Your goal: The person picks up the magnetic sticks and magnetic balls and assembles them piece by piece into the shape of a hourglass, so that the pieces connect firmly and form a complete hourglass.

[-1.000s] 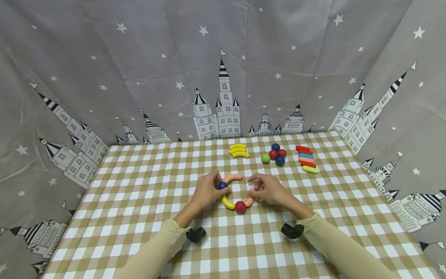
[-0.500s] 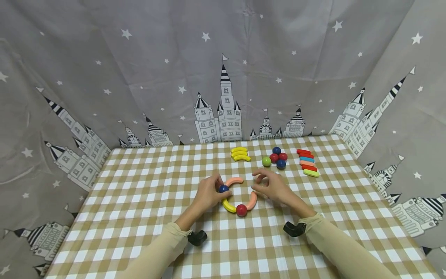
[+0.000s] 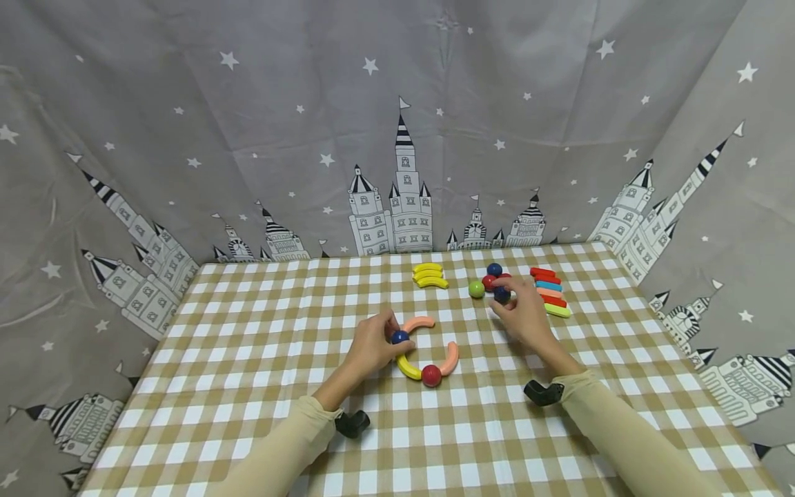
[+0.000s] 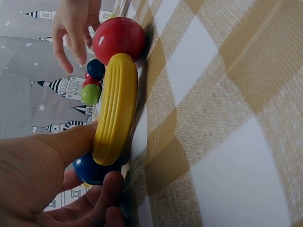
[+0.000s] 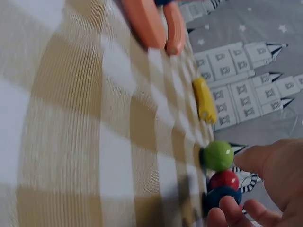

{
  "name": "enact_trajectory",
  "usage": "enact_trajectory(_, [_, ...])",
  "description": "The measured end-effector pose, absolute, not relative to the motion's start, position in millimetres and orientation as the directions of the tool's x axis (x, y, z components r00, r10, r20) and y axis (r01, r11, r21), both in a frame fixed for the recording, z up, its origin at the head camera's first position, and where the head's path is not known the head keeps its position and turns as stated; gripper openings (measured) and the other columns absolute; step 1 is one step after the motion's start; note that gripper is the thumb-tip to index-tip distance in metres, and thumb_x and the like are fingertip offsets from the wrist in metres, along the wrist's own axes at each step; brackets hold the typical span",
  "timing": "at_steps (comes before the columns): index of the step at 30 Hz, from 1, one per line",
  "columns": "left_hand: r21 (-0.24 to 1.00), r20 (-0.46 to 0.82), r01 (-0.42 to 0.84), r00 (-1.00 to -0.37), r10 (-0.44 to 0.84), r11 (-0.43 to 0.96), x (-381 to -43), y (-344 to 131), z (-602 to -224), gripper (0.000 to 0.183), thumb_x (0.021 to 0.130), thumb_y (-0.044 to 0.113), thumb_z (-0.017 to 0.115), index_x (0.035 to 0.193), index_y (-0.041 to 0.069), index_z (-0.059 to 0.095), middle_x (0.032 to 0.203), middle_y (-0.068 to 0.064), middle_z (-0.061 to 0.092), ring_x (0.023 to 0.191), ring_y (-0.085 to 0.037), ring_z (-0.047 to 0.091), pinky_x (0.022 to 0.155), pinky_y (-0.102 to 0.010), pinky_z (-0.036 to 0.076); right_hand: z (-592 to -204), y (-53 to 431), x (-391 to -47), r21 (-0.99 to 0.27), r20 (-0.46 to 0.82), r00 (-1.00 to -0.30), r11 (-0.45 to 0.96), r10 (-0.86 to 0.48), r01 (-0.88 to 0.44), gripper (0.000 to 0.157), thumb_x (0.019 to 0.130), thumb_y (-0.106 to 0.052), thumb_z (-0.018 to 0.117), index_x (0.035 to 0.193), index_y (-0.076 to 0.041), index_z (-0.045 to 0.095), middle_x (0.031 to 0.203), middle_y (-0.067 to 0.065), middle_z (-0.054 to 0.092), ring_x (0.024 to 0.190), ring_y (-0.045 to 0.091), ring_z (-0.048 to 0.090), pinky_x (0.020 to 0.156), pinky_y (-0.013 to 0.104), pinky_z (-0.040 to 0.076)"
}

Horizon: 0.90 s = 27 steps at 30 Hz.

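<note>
My left hand [image 3: 373, 339] pinches a blue ball [image 3: 399, 337] between thumb and fingers on the checked cloth. A yellow curved piece [image 4: 116, 111] runs from that ball to a red ball [image 4: 119, 39]. Beside the red ball lies a peach curved piece [image 3: 450, 359], and another peach piece [image 3: 419, 322] lies at the blue ball's far side, so together they make a partial ring with a gap at upper right. My right hand [image 3: 524, 314] is at another blue ball [image 3: 502, 295], thumb and fingers spread around it; contact is not clear.
Next to that blue ball sit a green ball [image 3: 476, 289], red balls [image 3: 489, 283] and a further blue ball [image 3: 494, 270]. Several yellow curved pieces [image 3: 430, 275] lie behind the ring. A column of coloured bars [image 3: 549, 293] lies to the right. A grey curtain [image 3: 279, 138] hangs beyond the table.
My right hand has left the right peach piece and moved away and to the right, to the group of balls. The left hand keeps its hold on the blue ball.
</note>
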<state>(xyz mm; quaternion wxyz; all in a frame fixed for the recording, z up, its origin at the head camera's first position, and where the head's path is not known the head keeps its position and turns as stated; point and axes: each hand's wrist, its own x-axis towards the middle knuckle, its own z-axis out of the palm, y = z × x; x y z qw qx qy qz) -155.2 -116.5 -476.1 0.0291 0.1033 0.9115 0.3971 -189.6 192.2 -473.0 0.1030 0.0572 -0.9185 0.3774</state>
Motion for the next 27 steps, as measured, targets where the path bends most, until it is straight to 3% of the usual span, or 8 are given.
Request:
enact_trajectory(4, [0.732,0.038,0.175,-0.975,0.218,0.658,-156,-117,-477,0.038,0.081,0.025,0.090,0.089,0.008,0.057,0.077,-0.005,0.061,0.067,-0.016,0.049,0.057,-0.027,0.040,-476,198,-194,-0.677,0.197,-0.980,0.725,0.014,-0.126,0.042,0.090,-0.011,0.078,0.130,-0.005,0.064,0.118,0.024,0.055,0.083,0.030,0.060,0.074,0.040,0.047])
enact_trajectory(11, [0.736,0.034,0.173,-0.975,0.220,0.655,-156,-117,-477,0.037,0.082,0.025,0.090,0.089,0.009,0.058,0.079,-0.003,0.061,0.070,-0.016,0.050,0.060,-0.028,0.041,-480,200,-199,-0.645,0.112,-0.994,0.760,-0.001,-0.074,0.048,0.093,-0.017,0.076,0.135,-0.005,0.057,0.126,0.028,0.057,0.115,0.042,0.054,0.099,0.059,0.044])
enact_trajectory(13, [0.734,0.029,0.169,-0.975,0.218,0.657,-156,-117,-477,0.036,0.082,0.025,0.090,0.089,0.009,0.058,0.080,-0.003,0.061,0.071,-0.016,0.050,0.061,-0.028,0.041,-479,200,-201,-0.644,0.101,-0.995,0.762,-0.005,-0.069,0.045,0.093,-0.017,0.076,0.132,-0.004,0.058,0.125,0.029,0.059,0.114,0.043,0.055,0.100,0.059,0.043])
enact_trajectory(19, [0.736,0.031,0.173,-0.974,0.222,0.655,-156,-117,-477,0.037,0.082,0.025,0.090,0.089,0.009,0.058,0.079,-0.003,0.060,0.070,-0.016,0.050,0.060,-0.028,0.041,-478,199,-204,-0.649,0.075,-0.997,0.760,0.017,-0.036,0.030,0.094,-0.019,0.075,0.117,-0.006,0.060,0.118,0.025,0.065,0.096,0.036,0.055,0.085,0.048,0.045])
enact_trajectory(27, [0.732,0.038,0.179,-0.974,0.223,0.657,-156,-118,-477,0.036,0.082,0.025,0.090,0.088,0.010,0.057,0.078,-0.002,0.060,0.069,-0.015,0.049,0.059,-0.027,0.041,-480,197,-202,-0.659,0.027,-0.998,0.752,0.050,0.020,0.032,0.094,-0.021,0.076,0.119,-0.006,0.061,0.123,0.024,0.066,0.098,0.036,0.056,0.087,0.049,0.047])
